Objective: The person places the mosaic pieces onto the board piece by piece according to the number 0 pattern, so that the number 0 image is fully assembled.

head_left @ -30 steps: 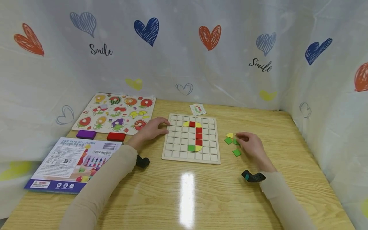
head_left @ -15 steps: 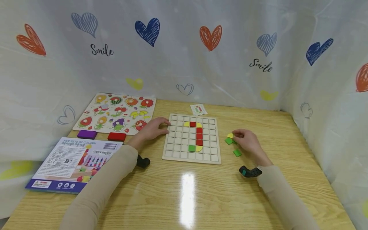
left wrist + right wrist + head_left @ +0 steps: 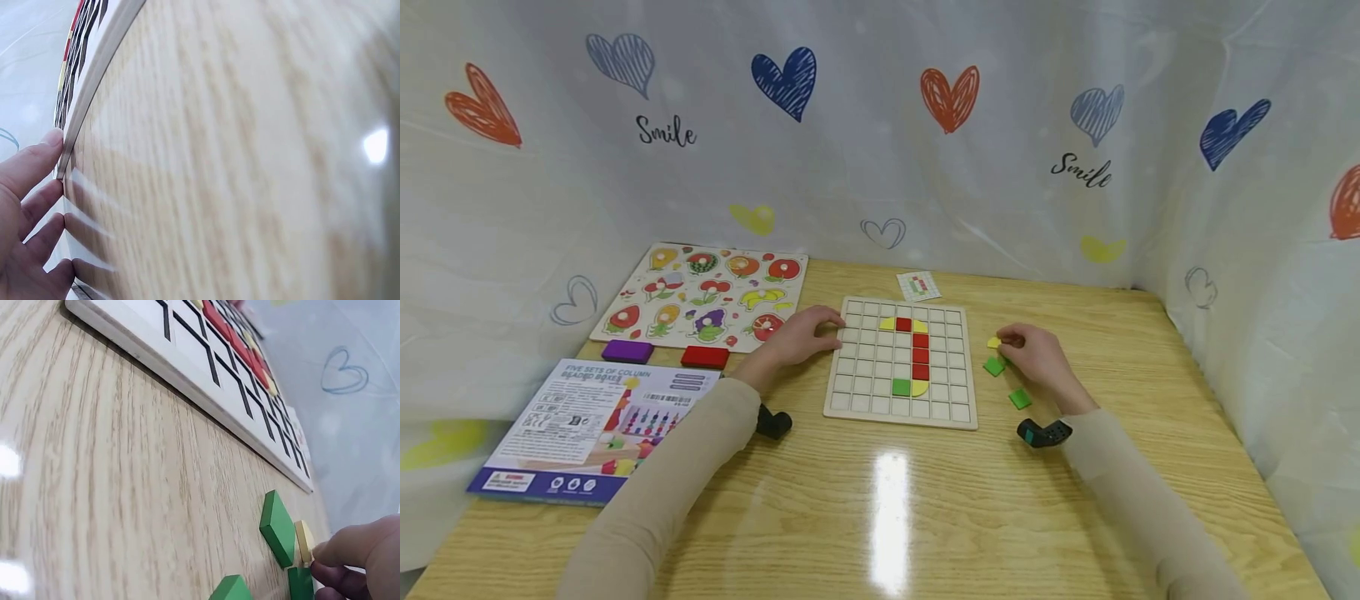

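- Yellow piece (image 3: pixel 303 540) on the table (image 3: pixel 985 517), right of the board (image 3: pixel 865 375), pinched at one end between thumb and finger of the right hand (image 3: pixel 1036 360).
- Green tiles (image 3: pixel 278 530) close by, also flat on the table.
- Red, yellow and green pieces set in the board's grid.
- Left hand (image 3: pixel 797 337) at the board's left edge, fingers spread, thumb touching the rim.
- Behind the board, a card (image 3: pixel 919 286).
- Farther left, fruit puzzle (image 3: pixel 688 300) and box (image 3: pixel 550 425).

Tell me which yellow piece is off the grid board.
The yellow piece at the right hand; the other three yellow pieces sit on the grid board.
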`<state>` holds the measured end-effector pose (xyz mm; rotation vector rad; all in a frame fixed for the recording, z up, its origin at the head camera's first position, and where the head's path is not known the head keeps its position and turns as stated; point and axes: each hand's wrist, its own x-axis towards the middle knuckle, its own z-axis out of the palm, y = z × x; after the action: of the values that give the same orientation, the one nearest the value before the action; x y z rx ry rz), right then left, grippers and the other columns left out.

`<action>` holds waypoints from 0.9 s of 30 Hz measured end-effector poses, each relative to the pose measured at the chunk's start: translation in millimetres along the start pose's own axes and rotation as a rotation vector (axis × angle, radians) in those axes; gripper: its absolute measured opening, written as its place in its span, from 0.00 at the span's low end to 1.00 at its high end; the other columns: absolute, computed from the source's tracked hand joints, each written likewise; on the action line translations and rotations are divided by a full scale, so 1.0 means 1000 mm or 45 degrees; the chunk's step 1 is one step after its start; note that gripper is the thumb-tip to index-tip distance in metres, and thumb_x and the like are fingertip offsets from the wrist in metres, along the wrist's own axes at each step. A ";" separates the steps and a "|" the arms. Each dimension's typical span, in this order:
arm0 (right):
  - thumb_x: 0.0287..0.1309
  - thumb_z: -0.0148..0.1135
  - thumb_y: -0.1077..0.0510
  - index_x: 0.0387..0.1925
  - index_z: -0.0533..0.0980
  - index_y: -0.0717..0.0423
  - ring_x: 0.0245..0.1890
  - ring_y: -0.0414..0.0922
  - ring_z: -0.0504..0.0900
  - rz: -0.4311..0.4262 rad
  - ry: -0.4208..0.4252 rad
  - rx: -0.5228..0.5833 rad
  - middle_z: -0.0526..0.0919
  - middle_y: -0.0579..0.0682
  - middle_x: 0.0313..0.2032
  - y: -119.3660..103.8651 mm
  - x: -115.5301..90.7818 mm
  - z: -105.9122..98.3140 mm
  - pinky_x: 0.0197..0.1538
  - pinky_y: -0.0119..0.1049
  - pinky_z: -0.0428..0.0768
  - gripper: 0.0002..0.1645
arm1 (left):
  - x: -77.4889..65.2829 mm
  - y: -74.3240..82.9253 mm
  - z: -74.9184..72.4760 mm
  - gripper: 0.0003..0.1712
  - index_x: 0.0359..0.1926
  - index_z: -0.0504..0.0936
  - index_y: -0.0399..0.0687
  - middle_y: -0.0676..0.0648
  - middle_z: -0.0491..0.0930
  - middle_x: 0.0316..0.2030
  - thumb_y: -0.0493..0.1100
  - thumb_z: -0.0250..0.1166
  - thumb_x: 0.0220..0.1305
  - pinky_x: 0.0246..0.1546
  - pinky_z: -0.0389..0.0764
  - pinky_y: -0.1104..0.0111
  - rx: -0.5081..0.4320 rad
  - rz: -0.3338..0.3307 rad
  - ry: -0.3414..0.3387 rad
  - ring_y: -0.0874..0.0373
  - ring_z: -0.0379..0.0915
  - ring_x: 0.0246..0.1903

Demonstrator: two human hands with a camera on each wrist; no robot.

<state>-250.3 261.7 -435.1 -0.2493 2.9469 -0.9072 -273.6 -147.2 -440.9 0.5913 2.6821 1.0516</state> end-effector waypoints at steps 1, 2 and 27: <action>0.66 0.57 0.61 0.53 0.78 0.66 0.46 0.56 0.80 -0.010 -0.002 -0.010 0.83 0.62 0.47 -0.001 0.001 0.000 0.50 0.51 0.78 0.18 | 0.000 0.000 0.000 0.19 0.56 0.78 0.42 0.40 0.70 0.63 0.42 0.65 0.66 0.70 0.56 0.53 0.002 0.001 0.000 0.44 0.57 0.69; 0.67 0.57 0.60 0.53 0.78 0.66 0.46 0.56 0.80 -0.016 -0.006 -0.019 0.82 0.62 0.46 -0.003 0.002 0.001 0.50 0.51 0.77 0.18 | 0.000 0.000 0.000 0.19 0.56 0.78 0.42 0.39 0.70 0.63 0.42 0.65 0.66 0.70 0.56 0.53 0.002 0.002 0.000 0.44 0.57 0.69; 0.62 0.64 0.61 0.54 0.78 0.69 0.44 0.56 0.79 -0.178 -0.111 -0.074 0.80 0.63 0.46 -0.005 0.014 0.000 0.49 0.51 0.79 0.21 | -0.001 0.001 0.000 0.20 0.57 0.78 0.43 0.40 0.70 0.64 0.43 0.66 0.66 0.70 0.55 0.52 -0.011 -0.018 -0.003 0.44 0.57 0.69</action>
<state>-263.9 255.6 -432.0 -0.4899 2.9073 -0.8034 -272.7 -147.2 -440.5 0.5707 2.6744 1.0572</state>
